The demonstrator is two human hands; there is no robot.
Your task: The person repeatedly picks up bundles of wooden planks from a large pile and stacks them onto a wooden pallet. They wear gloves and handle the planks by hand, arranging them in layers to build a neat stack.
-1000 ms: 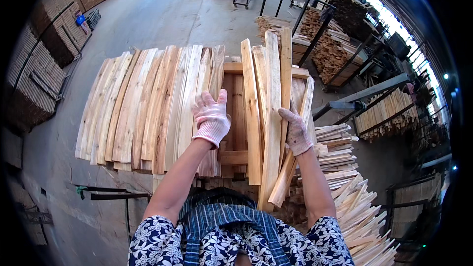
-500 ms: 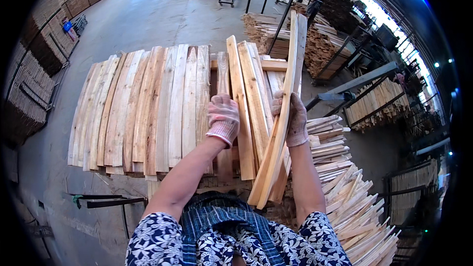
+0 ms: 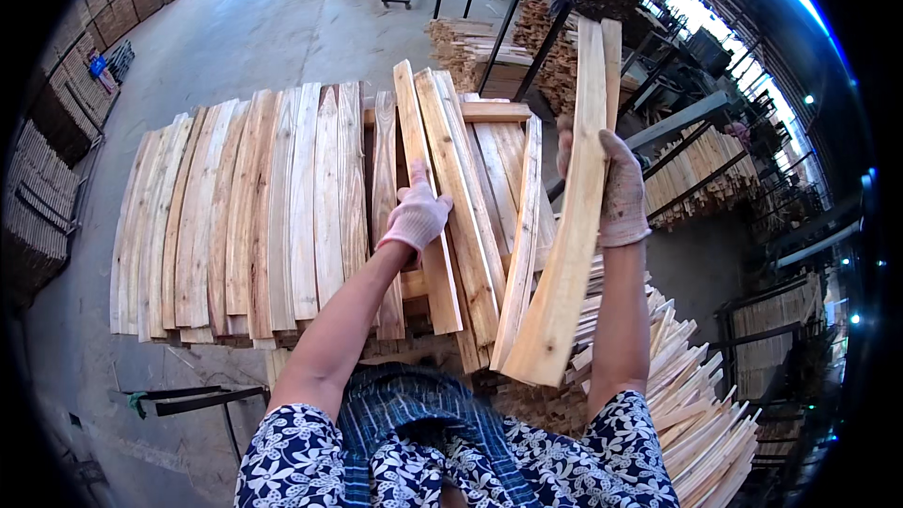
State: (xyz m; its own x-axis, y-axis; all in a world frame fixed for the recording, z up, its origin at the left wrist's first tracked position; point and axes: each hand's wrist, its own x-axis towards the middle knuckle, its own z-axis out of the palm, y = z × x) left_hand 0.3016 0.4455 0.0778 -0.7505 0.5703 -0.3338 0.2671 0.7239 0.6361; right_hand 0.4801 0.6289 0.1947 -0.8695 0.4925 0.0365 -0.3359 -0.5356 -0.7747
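My left hand, in a pale pinkish knit glove, lies over a narrow wooden plank in the middle of the stack. Its index finger is stretched along the wood and the thumb stands apart toward the right edge. In my soiled glove, my right hand is closed around wooden boards held upright at a tilt. One broad board faces me, and the edge of another shows behind its upper end. Loose planks lie slanted between my hands. Left of them, a row of planks sits side by side.
A heap of thin wood strips spreads at lower right. A dark metal frame stands at lower left. Lumber stacks and metal posts stand beyond the pile. A person in blue is far off at upper left.
My left hand has left the plank beside the row and moved onto the adjacent slanted one, its fingers spreading. My right hand has carried its boards right, turning a broad face toward me.
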